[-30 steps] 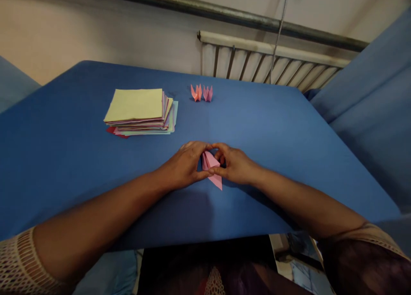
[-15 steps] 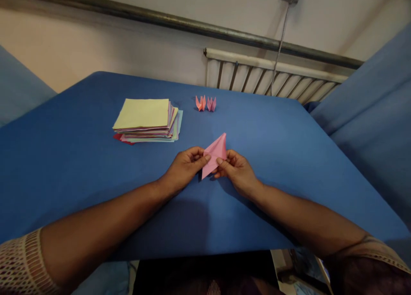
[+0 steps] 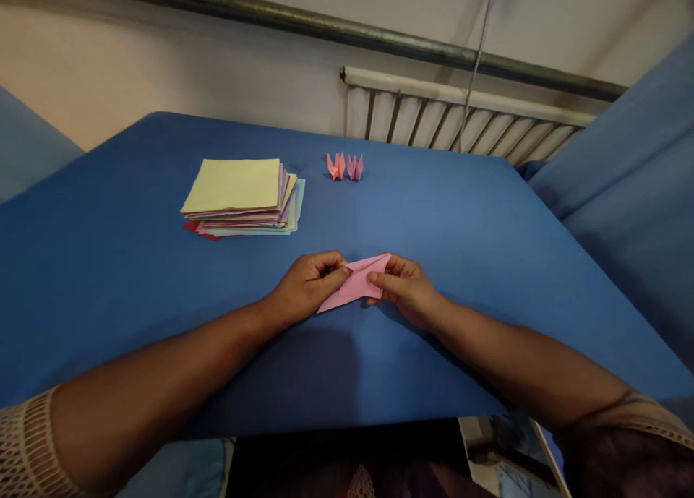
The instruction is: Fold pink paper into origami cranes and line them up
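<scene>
A folded pink paper piece (image 3: 355, 284) lies low over the blue table (image 3: 135, 288), near its middle. My left hand (image 3: 306, 286) pinches its left side with thumb and fingers. My right hand (image 3: 408, 288) grips its right end, thumb on top. The paper's long point sticks out toward the lower left, below my left fingers.
A stack of coloured square papers (image 3: 241, 196), yellow sheet on top, sits at the back left. Two small folded paper figures, one orange-pink (image 3: 335, 165) and one pink (image 3: 355, 167), stand at the far edge. A radiator (image 3: 460, 126) is behind the table, and blue fabric (image 3: 634, 173) rises at the right.
The pink paper was turned: a second ago it pointed down-right between my hands, half a second ago it stood up with its tip away, and now it lies flatter, pointing lower left.
</scene>
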Demonstrator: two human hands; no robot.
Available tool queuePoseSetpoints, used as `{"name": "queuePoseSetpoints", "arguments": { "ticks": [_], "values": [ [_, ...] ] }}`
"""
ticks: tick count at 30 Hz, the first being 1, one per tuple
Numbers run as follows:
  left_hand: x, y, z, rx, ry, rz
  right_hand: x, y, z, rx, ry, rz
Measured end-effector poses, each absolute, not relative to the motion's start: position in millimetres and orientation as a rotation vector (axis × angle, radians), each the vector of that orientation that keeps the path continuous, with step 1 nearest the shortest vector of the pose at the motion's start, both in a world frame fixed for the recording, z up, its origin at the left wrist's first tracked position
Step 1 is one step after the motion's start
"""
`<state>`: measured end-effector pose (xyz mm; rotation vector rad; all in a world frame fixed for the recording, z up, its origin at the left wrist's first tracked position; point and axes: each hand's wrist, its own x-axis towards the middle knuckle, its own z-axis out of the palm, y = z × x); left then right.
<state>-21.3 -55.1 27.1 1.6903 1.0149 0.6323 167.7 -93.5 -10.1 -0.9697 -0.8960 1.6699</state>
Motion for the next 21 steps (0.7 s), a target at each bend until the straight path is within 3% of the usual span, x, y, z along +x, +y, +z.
{"name": "queuePoseSetpoints", "arguments": {
  "ticks": [15, 21],
  "values": [
    [-25, -50, 24, 1.552, 0.957, 0.582, 174, -91, -5, -0.992, -0.971, 1.750],
    [-25, -42, 18, 1.462, 1.030, 0.878, 175, -83, -9, -1.058, -0.843, 1.533]
  ]
}}
